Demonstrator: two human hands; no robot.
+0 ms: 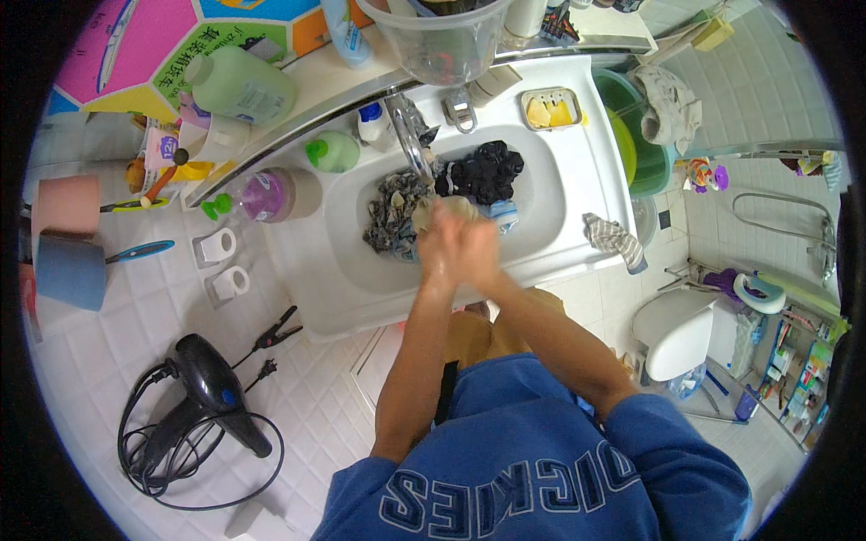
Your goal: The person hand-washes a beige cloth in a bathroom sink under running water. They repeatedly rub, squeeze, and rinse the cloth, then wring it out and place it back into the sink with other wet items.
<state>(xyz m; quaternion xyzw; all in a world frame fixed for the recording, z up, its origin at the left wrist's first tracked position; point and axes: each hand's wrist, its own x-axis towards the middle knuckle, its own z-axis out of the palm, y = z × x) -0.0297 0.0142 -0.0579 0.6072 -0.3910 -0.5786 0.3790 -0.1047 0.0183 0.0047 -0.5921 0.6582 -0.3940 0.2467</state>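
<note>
Over the white washbasin (548, 230), my left hand (441, 247) and my right hand (477, 247) press together around a light beige cloth (433, 211), just below the metal faucet (413, 149). Both hands are slightly blurred. Wet grey patterned cloth (389, 209) lies in the basin left of them. A bunched black cloth (490, 172) is at the upper right of the hands, and a light blue striped cloth (502, 215) shows beside my right hand.
Pump bottles, one green (335, 152) and one purple (267, 195), stand on the left rim. A soap dish (551, 109) and a striped cloth (612, 240) are on the right. A black hair dryer (210, 382) hangs on the wall at left; a clear tub (443, 47) stands on the shelf.
</note>
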